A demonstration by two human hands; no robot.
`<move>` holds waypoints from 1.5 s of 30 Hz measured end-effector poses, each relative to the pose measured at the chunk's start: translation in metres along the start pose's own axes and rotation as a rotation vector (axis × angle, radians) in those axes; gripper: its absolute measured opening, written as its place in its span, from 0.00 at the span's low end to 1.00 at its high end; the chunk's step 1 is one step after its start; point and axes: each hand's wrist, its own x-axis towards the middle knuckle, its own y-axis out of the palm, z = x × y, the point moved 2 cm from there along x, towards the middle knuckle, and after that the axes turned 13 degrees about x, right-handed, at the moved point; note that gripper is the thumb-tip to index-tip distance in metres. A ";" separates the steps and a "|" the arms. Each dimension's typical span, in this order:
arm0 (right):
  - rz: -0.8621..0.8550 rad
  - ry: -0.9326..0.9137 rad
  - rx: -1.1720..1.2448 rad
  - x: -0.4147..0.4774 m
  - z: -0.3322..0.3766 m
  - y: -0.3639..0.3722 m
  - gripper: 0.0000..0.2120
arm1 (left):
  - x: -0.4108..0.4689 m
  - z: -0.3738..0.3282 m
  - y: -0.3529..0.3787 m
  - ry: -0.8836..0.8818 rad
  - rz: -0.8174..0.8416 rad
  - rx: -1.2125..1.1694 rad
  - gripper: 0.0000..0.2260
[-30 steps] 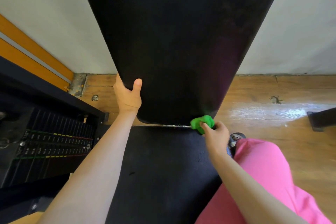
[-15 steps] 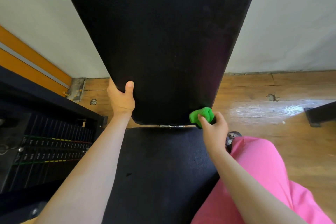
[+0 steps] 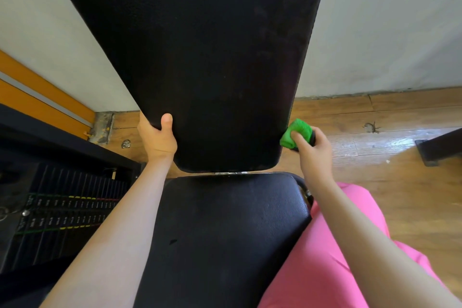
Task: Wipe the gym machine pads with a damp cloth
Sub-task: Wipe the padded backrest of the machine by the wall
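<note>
— Where is the cloth?
— My right hand (image 3: 313,150) clutches the green cloth (image 3: 296,132), now higher up the back pad (image 3: 200,57), seemingly touching its right edge. My left hand (image 3: 157,140) still grips the left edge.

Black pads (image 3: 200,57) – green cloth (image 3: 296,135) – pink trousers (image 3: 325,257)

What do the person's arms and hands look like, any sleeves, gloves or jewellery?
The left forearm and right forearm are bare, with no sleeve in view. The left hand and right hand wear no gloves; no ring, watch or bracelet shows. The only clothing visible is a bright pink garment on the leg beside the right arm.
</note>
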 end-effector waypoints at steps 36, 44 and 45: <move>-0.044 0.414 -0.495 -0.047 -0.089 0.024 0.06 | -0.001 -0.002 0.000 -0.018 0.001 0.009 0.22; -0.251 0.458 -0.428 -0.043 -0.084 0.015 0.10 | 0.001 0.004 0.003 -0.047 0.022 -0.039 0.22; -0.249 0.466 -0.426 -0.045 -0.085 0.020 0.09 | 0.002 0.006 0.003 -0.029 0.023 -0.054 0.24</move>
